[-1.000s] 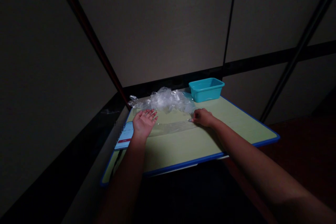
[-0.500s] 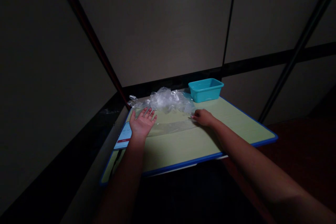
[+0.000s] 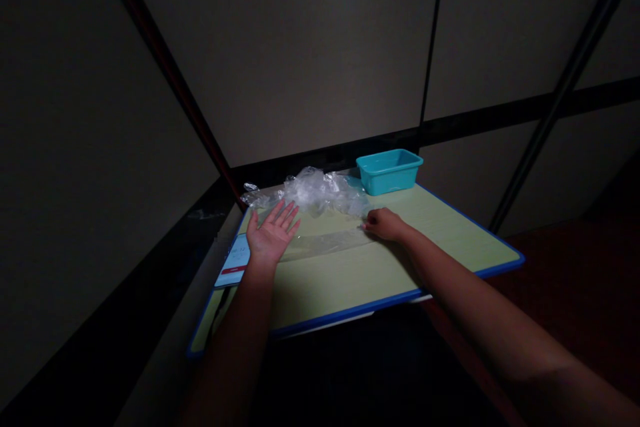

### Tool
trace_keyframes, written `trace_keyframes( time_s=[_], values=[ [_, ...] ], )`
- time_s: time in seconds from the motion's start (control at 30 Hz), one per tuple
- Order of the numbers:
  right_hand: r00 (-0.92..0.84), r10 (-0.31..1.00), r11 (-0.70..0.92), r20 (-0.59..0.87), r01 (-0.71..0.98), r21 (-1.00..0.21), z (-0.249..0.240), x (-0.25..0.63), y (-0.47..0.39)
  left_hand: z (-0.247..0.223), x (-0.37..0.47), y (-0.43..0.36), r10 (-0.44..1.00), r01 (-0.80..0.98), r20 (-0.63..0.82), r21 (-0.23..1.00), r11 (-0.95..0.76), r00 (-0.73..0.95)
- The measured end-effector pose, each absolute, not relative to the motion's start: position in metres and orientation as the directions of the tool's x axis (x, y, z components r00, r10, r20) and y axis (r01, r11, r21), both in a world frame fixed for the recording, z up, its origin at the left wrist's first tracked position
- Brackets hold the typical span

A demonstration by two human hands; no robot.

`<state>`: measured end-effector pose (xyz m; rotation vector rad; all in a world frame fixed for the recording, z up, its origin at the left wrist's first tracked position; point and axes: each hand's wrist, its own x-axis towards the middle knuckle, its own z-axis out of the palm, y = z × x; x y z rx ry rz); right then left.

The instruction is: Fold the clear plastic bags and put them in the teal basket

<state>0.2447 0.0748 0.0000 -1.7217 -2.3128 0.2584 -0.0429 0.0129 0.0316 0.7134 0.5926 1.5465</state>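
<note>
Head view, dim light. Both arms reach forward over a green table (image 3: 350,273) with a blue edge.

Left hand (image 3: 269,235): palm down, fingers spread and straight, gripping nothing. It lies flat on the left end of a clear plastic strip (image 3: 325,242) stretched across the tabletop. Fingertips point away from the person, toward the far edge.

Right hand (image 3: 384,223): fingers curled, knuckles up, resting at the right end of the strip. Its fingertips meet the plastic at the strip's end; whether they pinch the film or only press it down cannot be told.

Strip: flat on the table, running left to right between the two hands, slightly angled so that the right end sits farther from the person. It is transparent, and its edges show only as faint glints.

Beyond the strip, just past the left hand's fingertips, lies a crumpled heap of clear plastic (image 3: 310,192), reaching toward the table's far left corner. Neither hand touches it as far as can be seen.

A teal bin (image 3: 389,171) stands at the far edge, just right of the heap, well apart from both hands.

A card (image 3: 233,260), white with a red bar, lies at the table's left edge, partly under the left wrist.

Behind the table are plain wall panels with dark trim.
</note>
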Motion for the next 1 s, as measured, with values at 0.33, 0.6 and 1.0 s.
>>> trace_keyframes(
  time_s=[0.33,0.6,1.0],
  values=[
    [-0.28,0.954,0.3,0.108,0.906,-0.299,-0.002,0.244,0.076,0.007,-0.008,0.015,0.917,0.576,0.385,0.728,-0.372,0.105],
    [-0.289,0.952,0.306,0.101,0.9,-0.31,-0.001,0.245,0.077,0.0,0.017,0.0,0.954,0.942,-0.011,0.16,-0.295,0.301],
    [-0.288,0.951,0.309,0.112,0.895,-0.321,0.0,0.245,0.075,-0.003,0.025,-0.003,0.952,0.945,0.05,0.121,-0.305,0.301]
  ],
)
